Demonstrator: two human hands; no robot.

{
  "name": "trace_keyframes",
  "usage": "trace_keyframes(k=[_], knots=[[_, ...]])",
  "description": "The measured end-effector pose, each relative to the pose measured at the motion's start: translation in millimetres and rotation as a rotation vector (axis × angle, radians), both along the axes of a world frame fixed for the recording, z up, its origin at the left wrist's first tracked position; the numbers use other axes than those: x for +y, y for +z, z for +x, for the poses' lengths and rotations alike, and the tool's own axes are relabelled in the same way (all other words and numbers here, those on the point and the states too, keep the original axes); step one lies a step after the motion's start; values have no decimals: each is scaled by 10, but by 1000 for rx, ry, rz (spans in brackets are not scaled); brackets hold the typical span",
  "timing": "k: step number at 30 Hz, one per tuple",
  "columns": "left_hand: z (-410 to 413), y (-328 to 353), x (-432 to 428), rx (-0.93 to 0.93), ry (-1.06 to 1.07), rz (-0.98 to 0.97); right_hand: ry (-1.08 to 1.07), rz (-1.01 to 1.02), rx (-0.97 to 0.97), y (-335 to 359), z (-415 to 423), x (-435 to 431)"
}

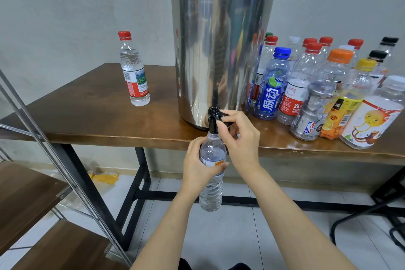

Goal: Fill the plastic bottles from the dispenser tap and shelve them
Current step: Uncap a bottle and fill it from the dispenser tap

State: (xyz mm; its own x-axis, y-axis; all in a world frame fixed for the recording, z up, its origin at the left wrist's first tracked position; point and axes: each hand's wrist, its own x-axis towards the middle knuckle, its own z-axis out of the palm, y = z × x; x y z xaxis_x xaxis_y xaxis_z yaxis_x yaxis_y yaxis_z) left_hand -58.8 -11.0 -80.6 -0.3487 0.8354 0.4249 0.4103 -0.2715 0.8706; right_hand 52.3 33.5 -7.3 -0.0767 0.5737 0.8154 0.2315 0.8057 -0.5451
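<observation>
Clear bottle point(211, 193) in L hand point(197, 166), under tap point(212, 119)

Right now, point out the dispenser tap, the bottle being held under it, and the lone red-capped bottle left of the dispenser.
dispenser tap point(212, 119): head view, black tap body.
held bottle point(211, 195): head view, ribbed lower body.
red-capped bottle point(136, 82): head view, its label.

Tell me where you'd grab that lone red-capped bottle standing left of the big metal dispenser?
Probably around the labelled middle of the bottle, coming from the front edge of the table. It stands upright and alone, its sides are straight there, and the wall is behind.
</observation>
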Motion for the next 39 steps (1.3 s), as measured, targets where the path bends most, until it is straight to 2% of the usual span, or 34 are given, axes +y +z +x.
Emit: trace_keyframes(k=[32, 39], knots=[[-8, -52, 6, 32, 17, -9, 9, 2, -9, -18, 8, 8], [-13, -49, -1, 38, 21, -7, 63, -10, -71, -18, 93, 20]])
